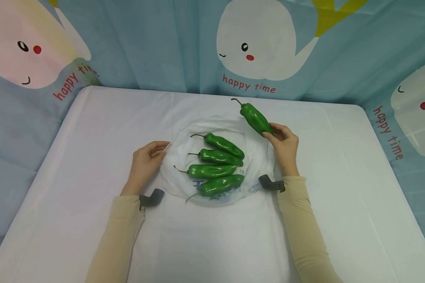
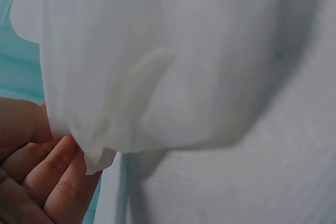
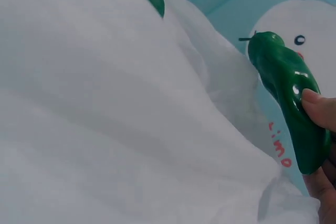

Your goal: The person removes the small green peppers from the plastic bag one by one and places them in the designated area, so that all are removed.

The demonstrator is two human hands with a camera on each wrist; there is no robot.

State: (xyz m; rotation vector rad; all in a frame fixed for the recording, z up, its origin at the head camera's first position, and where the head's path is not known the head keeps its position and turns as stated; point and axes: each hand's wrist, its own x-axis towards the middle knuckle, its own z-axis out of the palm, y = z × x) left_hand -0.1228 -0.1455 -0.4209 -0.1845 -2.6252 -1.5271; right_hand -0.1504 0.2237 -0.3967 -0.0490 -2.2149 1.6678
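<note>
A white plastic bag point(image 1: 177, 184) lies opened out on the table, with several green peppers point(image 1: 212, 171) side by side on it, their stems toward the left. My left hand point(image 1: 146, 163) pinches the bag's left edge between thumb and fingers; the left wrist view shows the raised film point(image 2: 157, 77) hanging from those fingers. In my right hand point(image 1: 285, 147) is another green pepper point(image 1: 255, 118), gripped near its tip, with its stem pointing up and left above the bag's far right rim. The right wrist view shows this pepper point(image 3: 286, 98) beside the bag's raised side point(image 3: 131, 103).
A white cloth covers the table point(image 1: 212, 243). Behind and around it hangs a blue curtain point(image 1: 163, 47) printed with whales and red lettering. Dark wrist cameras point(image 1: 152, 197) sit at both sleeve cuffs.
</note>
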